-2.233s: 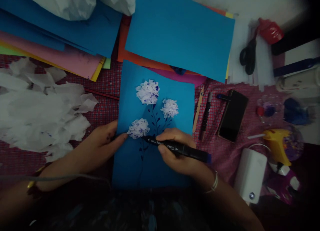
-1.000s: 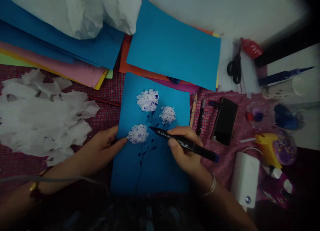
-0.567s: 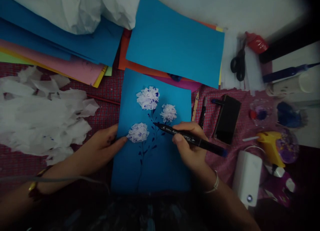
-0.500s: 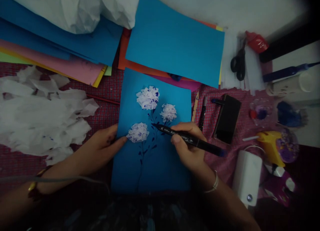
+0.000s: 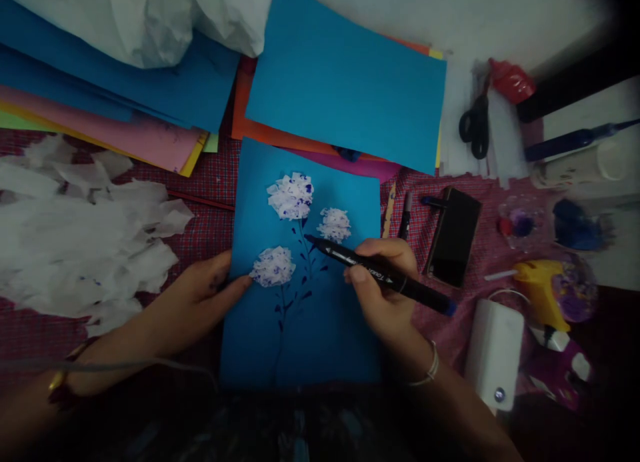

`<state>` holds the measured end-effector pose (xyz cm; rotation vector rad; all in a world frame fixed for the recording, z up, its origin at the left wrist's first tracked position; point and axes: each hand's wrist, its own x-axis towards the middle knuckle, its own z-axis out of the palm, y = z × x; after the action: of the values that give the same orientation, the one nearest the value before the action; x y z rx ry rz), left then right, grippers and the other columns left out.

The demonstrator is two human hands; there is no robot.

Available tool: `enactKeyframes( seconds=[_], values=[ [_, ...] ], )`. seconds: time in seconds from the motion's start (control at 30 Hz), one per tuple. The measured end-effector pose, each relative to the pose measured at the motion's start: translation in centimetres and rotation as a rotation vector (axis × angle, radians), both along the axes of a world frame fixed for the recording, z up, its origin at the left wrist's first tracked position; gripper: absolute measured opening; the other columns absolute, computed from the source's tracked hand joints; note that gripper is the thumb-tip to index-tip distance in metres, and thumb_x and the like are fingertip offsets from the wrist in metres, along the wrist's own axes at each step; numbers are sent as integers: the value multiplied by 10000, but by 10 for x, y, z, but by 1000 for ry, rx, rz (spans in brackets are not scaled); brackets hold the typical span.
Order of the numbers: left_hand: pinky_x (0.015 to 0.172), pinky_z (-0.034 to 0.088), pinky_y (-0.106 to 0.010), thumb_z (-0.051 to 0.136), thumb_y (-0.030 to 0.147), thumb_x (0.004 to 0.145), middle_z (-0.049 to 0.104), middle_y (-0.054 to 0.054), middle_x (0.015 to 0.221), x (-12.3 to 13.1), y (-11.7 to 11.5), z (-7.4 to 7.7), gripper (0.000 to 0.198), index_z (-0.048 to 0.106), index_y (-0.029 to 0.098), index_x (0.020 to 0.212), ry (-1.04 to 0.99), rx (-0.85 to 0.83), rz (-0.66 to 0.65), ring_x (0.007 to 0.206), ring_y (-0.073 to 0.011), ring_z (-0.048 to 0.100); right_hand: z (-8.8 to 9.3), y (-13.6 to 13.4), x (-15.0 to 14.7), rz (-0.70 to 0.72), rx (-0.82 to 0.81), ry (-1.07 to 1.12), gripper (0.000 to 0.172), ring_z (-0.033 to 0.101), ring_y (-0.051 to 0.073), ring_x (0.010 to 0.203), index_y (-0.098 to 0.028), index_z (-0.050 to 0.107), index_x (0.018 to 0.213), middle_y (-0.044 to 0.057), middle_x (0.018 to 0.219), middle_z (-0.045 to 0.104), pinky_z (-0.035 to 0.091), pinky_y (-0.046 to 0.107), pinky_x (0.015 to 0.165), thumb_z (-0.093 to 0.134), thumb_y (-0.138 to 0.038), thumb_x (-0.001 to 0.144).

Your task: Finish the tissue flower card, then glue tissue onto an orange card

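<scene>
A blue sheet of paper [image 5: 325, 335] lies before me with three white and purple paper flowers, among them the upper one [image 5: 291, 197] and the lower left one [image 5: 273, 267]. Dark stems and small leaves are drawn below them. My right hand [image 5: 386, 285] grips a black marker [image 5: 380, 272], its tip at the stem beneath the upper flower. Whether the tip touches the paper I cannot tell. My left hand [image 5: 207, 292] pinches the sheet's left edge, thumb on top beside the lower flower, the other fingers partly hidden.
Torn white paper [image 5: 85, 235] is heaped at the left. Coloured sheets [image 5: 345, 89] are stacked behind. On the right are a phone [image 5: 455, 239], scissors [image 5: 475, 125], a yellow glue gun [image 5: 543, 289] and a white device [image 5: 495, 355]. A thin cable [image 5: 165, 362] crosses my left forearm.
The marker tip has moved slightly up along the stem, and my right hand has shifted a little with it. My left hand keeps its hold on the sheet's edge.
</scene>
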<state>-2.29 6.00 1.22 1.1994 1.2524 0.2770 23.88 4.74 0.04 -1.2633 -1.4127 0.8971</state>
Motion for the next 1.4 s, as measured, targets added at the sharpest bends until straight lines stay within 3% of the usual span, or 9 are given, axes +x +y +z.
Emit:
enactKeyframes(
  seconds=[0.2,0.37,0.63,1.17,1.4],
  values=[
    [957,586,-372,611,410,916,679,-25,1361,3,1,0,496,600,222,1375,-4,5,21,1126,-271,694,1,6,-8,208,27,-3,312,703,182,730,-286,634,1206,54,1018,722,601,347,630,654,-223,902],
    [965,582,-362,609,374,915,677,-15,1366,3,1,0,487,603,232,1380,-24,8,26,1127,-261,695,2,13,-15,291,37,-56,368,701,176,743,-293,618,1274,33,978,724,605,341,658,616,-206,916],
    [957,588,-381,616,371,909,673,-15,1371,2,1,-2,512,588,250,1405,-30,-17,25,1145,-281,689,-2,16,-18,196,-3,-30,321,705,176,750,-296,648,1237,36,1008,717,613,356,684,624,-211,928],
    [950,587,-313,547,457,963,682,-1,1353,1,-1,-6,509,566,220,1414,-35,62,6,1097,-214,705,-8,15,-6,100,-53,42,247,689,174,676,-287,684,1168,30,927,742,588,338,590,647,-346,931],
    [967,584,-319,536,445,972,674,15,1366,-2,-1,-4,492,563,249,1422,-48,58,-10,1123,-208,699,1,12,24,-197,11,62,162,644,162,558,-258,706,996,4,747,680,522,300,475,649,-387,914]
  ],
)
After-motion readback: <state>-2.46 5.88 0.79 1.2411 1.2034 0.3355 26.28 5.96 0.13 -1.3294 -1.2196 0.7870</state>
